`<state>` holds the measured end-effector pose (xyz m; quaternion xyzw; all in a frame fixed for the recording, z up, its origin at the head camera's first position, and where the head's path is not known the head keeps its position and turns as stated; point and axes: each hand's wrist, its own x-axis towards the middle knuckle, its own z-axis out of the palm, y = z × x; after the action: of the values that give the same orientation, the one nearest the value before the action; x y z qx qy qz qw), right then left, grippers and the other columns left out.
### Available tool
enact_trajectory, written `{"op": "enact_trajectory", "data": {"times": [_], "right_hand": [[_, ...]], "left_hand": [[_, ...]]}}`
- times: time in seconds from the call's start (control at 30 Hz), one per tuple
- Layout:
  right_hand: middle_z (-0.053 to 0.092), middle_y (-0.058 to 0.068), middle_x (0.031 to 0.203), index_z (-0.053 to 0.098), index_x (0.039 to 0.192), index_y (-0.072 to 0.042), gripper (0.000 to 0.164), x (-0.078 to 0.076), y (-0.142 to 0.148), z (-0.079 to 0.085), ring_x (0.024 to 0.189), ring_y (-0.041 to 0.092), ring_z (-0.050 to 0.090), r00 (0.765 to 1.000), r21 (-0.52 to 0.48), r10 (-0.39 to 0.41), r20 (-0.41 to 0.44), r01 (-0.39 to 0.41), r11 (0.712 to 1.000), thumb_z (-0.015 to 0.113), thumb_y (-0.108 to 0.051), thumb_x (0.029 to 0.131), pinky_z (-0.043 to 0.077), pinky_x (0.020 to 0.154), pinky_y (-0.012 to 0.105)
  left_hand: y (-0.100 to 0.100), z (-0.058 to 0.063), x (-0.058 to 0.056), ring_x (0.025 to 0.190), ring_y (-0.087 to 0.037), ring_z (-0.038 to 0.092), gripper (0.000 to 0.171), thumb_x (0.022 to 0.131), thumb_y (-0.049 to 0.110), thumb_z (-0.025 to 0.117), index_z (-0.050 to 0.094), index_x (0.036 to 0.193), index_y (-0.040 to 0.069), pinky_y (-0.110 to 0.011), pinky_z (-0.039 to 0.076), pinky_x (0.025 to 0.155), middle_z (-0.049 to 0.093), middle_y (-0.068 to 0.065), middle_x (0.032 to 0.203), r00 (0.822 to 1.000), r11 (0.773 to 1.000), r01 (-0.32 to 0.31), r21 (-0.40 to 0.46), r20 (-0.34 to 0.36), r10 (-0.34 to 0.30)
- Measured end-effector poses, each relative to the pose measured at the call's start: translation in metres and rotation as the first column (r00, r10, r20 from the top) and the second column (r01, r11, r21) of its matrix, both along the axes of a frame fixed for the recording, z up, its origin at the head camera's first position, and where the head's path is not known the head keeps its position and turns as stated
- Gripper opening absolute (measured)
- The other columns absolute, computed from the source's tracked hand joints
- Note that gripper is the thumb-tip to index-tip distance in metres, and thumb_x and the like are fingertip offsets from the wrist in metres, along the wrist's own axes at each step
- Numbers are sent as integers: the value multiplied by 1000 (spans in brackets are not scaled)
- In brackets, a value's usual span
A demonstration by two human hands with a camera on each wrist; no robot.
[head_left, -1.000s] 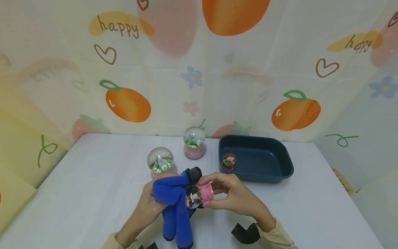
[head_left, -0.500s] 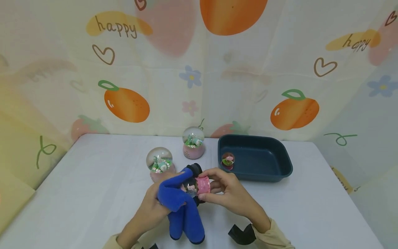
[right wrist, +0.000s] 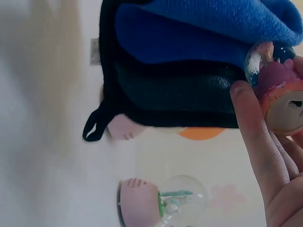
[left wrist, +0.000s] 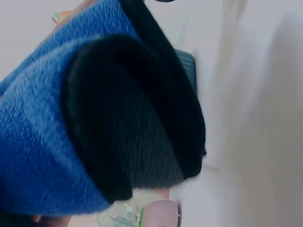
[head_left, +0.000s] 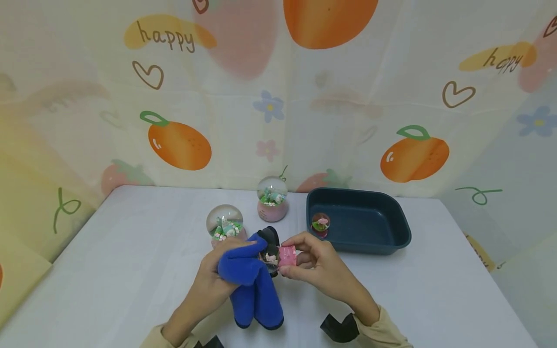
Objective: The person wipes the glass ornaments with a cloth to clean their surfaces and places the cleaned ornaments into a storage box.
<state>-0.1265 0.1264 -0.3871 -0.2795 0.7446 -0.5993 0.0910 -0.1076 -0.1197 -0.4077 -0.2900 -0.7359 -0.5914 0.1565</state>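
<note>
A blue cloth with dark trim (head_left: 243,268) is bunched in my left hand (head_left: 209,278), its folds hanging over the table. My right hand (head_left: 322,263) pinches a small snow globe (head_left: 287,256) by its pink base. The globe lies tipped sideways, its glass touching the cloth and partly hidden by it. In the right wrist view the globe's round underside (right wrist: 286,111) faces the camera, and a fingertip meets the cloth's dark side (right wrist: 180,92). Dark cloth (left wrist: 142,137) fills much of the left wrist view, hiding most of the left fingers.
Two larger snow globes with pink bases stand behind the hands, one at the left (head_left: 224,224) and one farther back (head_left: 272,199). A dark blue tray (head_left: 365,220) at the back right holds another small globe (head_left: 320,224). Black straps (head_left: 339,328) lie by the wrists.
The small globe has moved slightly up and left, with its glass more covered by the cloth. The cloth's hanging folds have swung and shifted right. Both hands keep their holds.
</note>
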Motion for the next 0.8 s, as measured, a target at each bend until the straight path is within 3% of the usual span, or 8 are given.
{"op": "enact_trajectory", "data": {"times": [0.1,0.27,0.33,0.43,0.57,0.8], "right_hand": [[71,19,104,58,120,-1,38,1,1,1,83,10,72,1000,-4,6,0,-6,1000,75,-9,87,60,73,30],[70,18,106,58,120,-3,39,3,0,2,83,9,72,998,-13,35,-55,-36,999,76,-7,85,61,75,31],[70,18,109,59,119,-3,39,3,-1,1,85,10,71,994,-19,51,-96,-53,998,77,-6,85,60,76,30],[68,19,114,59,117,-3,39,3,-2,-2,89,11,71,986,-34,65,-154,-71,997,78,-3,83,60,78,30],[67,19,118,59,117,-4,38,2,-1,-2,92,12,71,978,-45,76,-192,-86,995,77,-3,83,60,80,31],[67,17,123,59,116,-9,39,3,1,0,101,12,70,980,-39,92,-178,-100,994,78,-1,82,59,85,31]], "left_hand": [[-1,1,3,118,-3,59,52,80,-7,75,61,128,6,-21,44,102,67,6,124,995,1000,7,-31,99,-4],[-2,1,6,116,-4,60,59,83,2,75,52,138,8,-24,49,97,63,-8,132,968,995,72,-70,244,-53],[-1,1,7,115,-6,60,60,84,3,74,51,139,8,-25,50,96,62,-13,133,963,992,103,-73,258,-81],[1,1,8,116,-7,60,60,84,3,74,52,139,9,-25,50,97,62,-13,133,971,990,115,-78,222,-95],[1,1,7,119,-6,60,55,81,-3,75,59,133,8,-22,48,99,66,-5,130,992,995,74,-70,108,-66],[-1,-1,5,106,-6,66,36,77,-16,66,69,110,0,-20,48,96,72,9,112,999,999,16,37,-30,-15]]}}
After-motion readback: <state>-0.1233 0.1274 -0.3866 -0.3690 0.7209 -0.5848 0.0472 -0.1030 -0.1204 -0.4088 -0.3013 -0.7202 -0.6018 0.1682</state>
